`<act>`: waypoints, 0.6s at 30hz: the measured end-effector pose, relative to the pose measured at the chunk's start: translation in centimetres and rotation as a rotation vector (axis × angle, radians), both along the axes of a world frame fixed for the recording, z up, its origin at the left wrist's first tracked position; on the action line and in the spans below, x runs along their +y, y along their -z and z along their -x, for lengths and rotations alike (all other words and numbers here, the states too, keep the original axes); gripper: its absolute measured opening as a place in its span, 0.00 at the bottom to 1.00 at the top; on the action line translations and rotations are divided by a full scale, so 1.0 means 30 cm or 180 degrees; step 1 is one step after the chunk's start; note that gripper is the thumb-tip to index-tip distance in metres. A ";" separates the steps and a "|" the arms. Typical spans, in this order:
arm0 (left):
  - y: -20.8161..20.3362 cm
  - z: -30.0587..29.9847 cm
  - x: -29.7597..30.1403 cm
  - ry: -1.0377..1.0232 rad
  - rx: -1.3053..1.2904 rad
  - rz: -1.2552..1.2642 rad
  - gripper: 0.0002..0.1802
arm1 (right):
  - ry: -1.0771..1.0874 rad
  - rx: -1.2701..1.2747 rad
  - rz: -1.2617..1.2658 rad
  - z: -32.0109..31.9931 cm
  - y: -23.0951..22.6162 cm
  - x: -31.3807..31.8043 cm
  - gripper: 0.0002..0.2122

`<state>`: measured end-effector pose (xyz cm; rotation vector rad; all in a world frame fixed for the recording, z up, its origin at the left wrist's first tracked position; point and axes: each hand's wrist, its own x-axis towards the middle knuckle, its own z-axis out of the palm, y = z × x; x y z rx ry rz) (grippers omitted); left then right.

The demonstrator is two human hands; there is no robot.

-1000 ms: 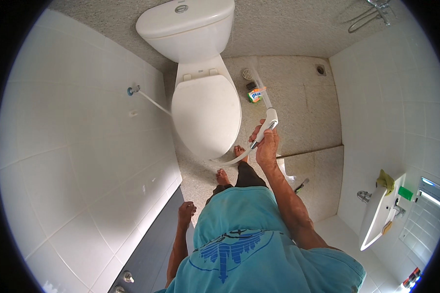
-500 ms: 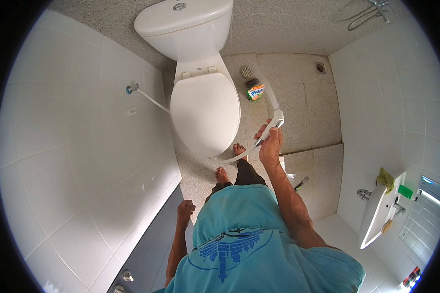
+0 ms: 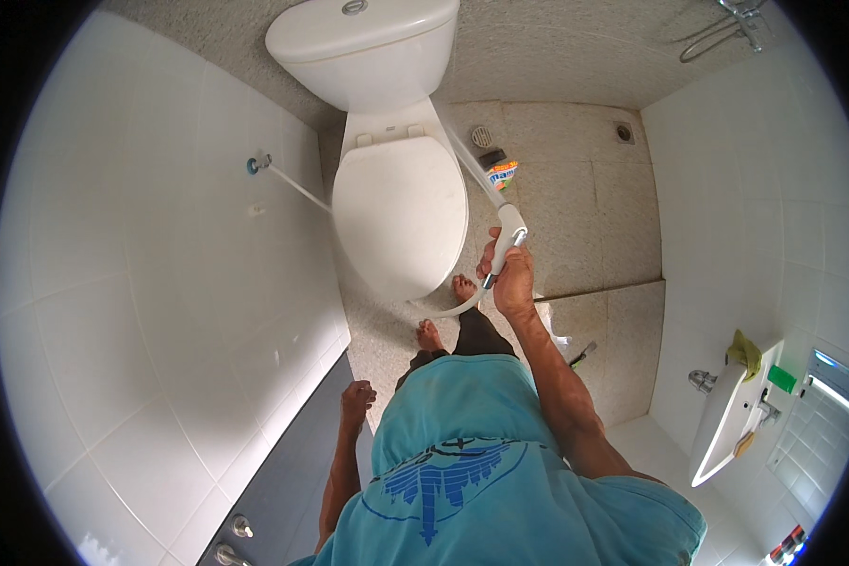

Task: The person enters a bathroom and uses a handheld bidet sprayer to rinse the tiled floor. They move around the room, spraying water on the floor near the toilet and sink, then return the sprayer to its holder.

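My right hand (image 3: 514,281) is wrapped round a white handheld bidet sprayer (image 3: 510,224), its thumb on the chrome lever. A jet of water (image 3: 474,162) leaves the nozzle toward the far left, alongside the base of the white toilet (image 3: 401,215), whose lid is down. From the sprayer's lower end, a pale hose (image 3: 443,311) curves left under the front of the bowl. At my left side hangs my left hand (image 3: 357,403), fingers curled in, with nothing seen in it.
An orange, white and green packet (image 3: 502,174) lies beside a dark block (image 3: 490,157) near a round floor drain (image 3: 482,137). A wall valve (image 3: 258,164) is on the left. A white sink (image 3: 732,417) with a green cloth (image 3: 743,351) juts from the right wall.
My right hand has shifted slightly left with the sprayer. The jet has swung left, from right of the packet to along the toilet's side. My left hand stays about where it was.
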<state>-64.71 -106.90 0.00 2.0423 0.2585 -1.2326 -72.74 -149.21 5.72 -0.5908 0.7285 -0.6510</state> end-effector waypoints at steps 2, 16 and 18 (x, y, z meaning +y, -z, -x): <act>0.009 -0.001 0.009 -0.0013 0.0030 -0.0024 0.17 | -0.0098 0.0048 0.0079 0.019 -0.019 -0.004 0.20; 0.021 -0.007 0.002 -0.0011 0.0040 0.0015 0.16 | 0.0656 0.0293 0.0641 0.038 0.074 -0.054 0.20; 0.021 -0.010 0.001 0.0007 0.0043 0.0012 0.16 | 0.0685 0.0398 0.0778 0.033 0.073 -0.053 0.20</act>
